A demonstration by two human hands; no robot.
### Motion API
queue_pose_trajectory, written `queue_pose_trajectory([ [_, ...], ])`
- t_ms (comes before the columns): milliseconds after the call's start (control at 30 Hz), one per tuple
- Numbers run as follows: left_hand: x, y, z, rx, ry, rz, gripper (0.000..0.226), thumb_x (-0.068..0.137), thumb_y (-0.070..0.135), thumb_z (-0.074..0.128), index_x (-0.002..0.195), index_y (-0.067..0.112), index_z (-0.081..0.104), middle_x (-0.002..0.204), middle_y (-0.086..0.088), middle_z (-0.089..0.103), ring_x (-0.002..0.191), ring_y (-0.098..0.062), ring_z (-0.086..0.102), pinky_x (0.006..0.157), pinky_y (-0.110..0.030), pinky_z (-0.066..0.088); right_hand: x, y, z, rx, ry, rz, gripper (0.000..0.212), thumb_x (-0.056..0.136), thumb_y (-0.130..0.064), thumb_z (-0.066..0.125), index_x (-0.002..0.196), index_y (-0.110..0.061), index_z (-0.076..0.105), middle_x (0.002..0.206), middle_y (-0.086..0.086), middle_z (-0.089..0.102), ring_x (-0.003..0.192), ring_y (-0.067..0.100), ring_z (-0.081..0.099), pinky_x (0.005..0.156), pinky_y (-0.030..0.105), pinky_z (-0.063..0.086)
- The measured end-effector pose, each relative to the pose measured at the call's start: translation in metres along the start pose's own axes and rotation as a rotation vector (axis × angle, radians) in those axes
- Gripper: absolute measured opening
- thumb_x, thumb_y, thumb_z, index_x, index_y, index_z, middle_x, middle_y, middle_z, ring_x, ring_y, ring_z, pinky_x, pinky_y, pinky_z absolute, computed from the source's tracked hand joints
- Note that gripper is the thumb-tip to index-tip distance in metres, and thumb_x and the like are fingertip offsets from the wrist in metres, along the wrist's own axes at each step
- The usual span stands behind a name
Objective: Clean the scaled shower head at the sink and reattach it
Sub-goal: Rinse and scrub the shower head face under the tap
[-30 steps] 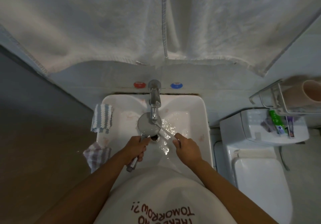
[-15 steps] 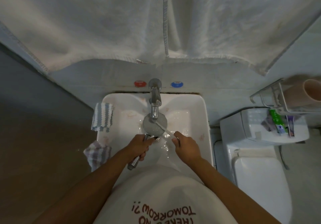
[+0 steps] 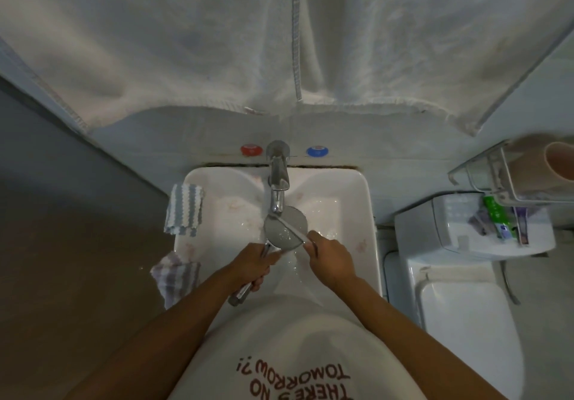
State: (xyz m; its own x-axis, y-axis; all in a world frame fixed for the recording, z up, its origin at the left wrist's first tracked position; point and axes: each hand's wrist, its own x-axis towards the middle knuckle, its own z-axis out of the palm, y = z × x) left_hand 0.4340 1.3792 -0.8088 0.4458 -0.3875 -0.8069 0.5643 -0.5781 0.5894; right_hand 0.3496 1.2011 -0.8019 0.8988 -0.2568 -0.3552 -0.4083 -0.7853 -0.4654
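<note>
Head view, looking down over the sink (image 3: 366,213).

Shower head (image 3: 285,224): held over the basin, directly below the tap (image 3: 278,176) spout. Round face turned up toward the camera. Long axis runs from the disc, just under the spout, down and left to the chrome handle end (image 3: 237,297), which sticks out past the near sink rim. So the face end points away from the person, toward the tap.

Left hand (image 3: 254,264): fingers wrapped round the handle, just below the disc.

Right hand (image 3: 330,260): fingers curled, pinching a thin pale toothbrush (image 3: 290,227). Brush lies diagonally across the face of the disc, its far tip near the spout. Bristle end too small to make out.

Basin white, wet, with glints of water right of the tap. Whether water is running I cannot tell.

Left of the tap, a striped blue-white cloth (image 3: 184,210) hangs over the sink's left rim; a second checked cloth (image 3: 175,275) hangs nearer the person on the same rim. Behind the tap, a red knob (image 3: 251,150) and a blue knob (image 3: 316,151) on the wall. Above the tap, a large pale towel (image 3: 217,42) hangs. Right of the sink: white toilet (image 3: 466,322), tubes on its tank, and a wire shelf (image 3: 484,169) with a pink cup (image 3: 562,160). Left of the sink, dim brown floor.
</note>
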Motion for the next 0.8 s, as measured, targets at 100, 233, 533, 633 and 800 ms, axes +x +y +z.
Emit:
queue_pose_trajectory([
  [100,0.003,0.003,-0.005,-0.1,0.044,-0.009,0.024,0.095,0.031,0.057,0.084,0.009,0.053,0.052,-0.002,0.042,0.036,-0.012,0.035,0.038,-0.021,0.033,-0.004,0.0,-0.001,-0.029,-0.03,-0.017,0.024,0.101,-0.033,0.038,0.109,-0.017,0.054,0.085,0.013,0.066,0.076,0.037,0.06,0.057,0.033,0.034],
  [233,0.006,0.005,-0.011,-0.149,0.07,-0.018,0.023,0.096,0.028,0.054,0.084,0.009,0.052,0.051,-0.001,0.04,0.034,-0.012,0.034,0.039,-0.021,0.033,-0.019,0.008,0.0,-0.045,-0.038,-0.018,0.022,0.101,-0.034,0.039,0.108,-0.019,0.053,0.084,0.012,0.066,0.077,0.036,0.06,0.057,0.032,0.033],
  [533,0.003,0.01,-0.004,-0.15,0.057,-0.021,0.024,0.095,0.029,0.057,0.082,0.009,0.054,0.051,-0.001,0.041,0.036,-0.012,0.033,0.04,-0.021,0.032,-0.009,-0.001,-0.001,-0.065,-0.038,-0.033,0.021,0.1,-0.032,0.04,0.11,-0.018,0.052,0.088,0.013,0.067,0.078,0.037,0.061,0.058,0.032,0.032],
  [633,0.005,0.012,-0.01,-0.198,0.091,-0.017,0.025,0.096,0.029,0.056,0.084,0.008,0.054,0.05,-0.001,0.041,0.035,-0.012,0.034,0.039,-0.02,0.033,-0.016,0.003,0.0,-0.081,-0.044,-0.039,0.02,0.1,-0.032,0.04,0.11,-0.019,0.052,0.086,0.012,0.067,0.078,0.037,0.061,0.058,0.033,0.034],
  [800,0.002,0.007,0.001,0.004,0.015,0.0,0.027,0.095,0.033,0.057,0.082,0.01,0.051,0.055,-0.006,0.041,0.036,-0.015,0.034,0.039,-0.02,0.032,-0.007,-0.003,0.001,-0.055,-0.02,-0.049,0.022,0.1,-0.032,0.04,0.115,-0.021,0.053,0.089,0.015,0.067,0.081,0.04,0.061,0.06,0.033,0.034],
])
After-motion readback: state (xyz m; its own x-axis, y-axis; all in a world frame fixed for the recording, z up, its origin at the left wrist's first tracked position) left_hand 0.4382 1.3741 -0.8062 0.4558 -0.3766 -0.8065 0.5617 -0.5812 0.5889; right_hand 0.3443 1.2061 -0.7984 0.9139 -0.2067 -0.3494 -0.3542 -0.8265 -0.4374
